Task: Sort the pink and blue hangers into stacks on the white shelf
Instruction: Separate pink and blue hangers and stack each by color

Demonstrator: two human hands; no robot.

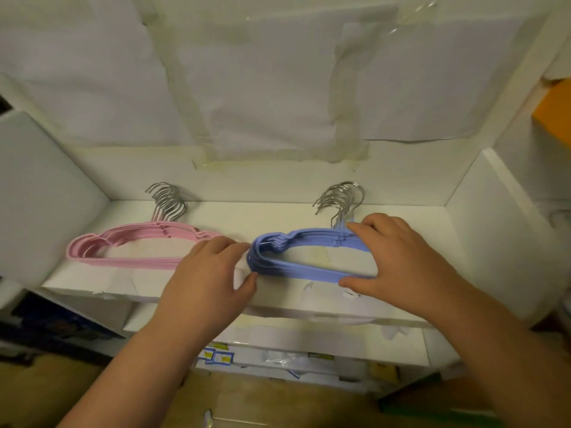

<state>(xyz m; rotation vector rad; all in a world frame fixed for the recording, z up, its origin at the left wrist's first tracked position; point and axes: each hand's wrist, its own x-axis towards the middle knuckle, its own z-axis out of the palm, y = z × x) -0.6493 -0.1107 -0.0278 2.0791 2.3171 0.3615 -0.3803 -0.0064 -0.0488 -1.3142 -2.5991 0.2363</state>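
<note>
A stack of blue hangers (296, 268) lies on the white shelf (278, 214), right of centre, its metal hooks pointing to the back wall. My right hand (398, 257) grips the right end of this stack, fingers over the top and thumb at the front bar. My left hand (213, 273) pinches the stack's left end between thumb and fingers. A stack of pink hangers (123, 245) lies on the shelf's left part, hooks also to the back; its right end is hidden behind my left hand.
White side panels (482, 205) close the shelf on both sides, and a taped white sheet (278, 88) forms the back wall. Below the shelf edge lie white boxes with labels (222, 356). An orange object (553, 115) sits at the far right.
</note>
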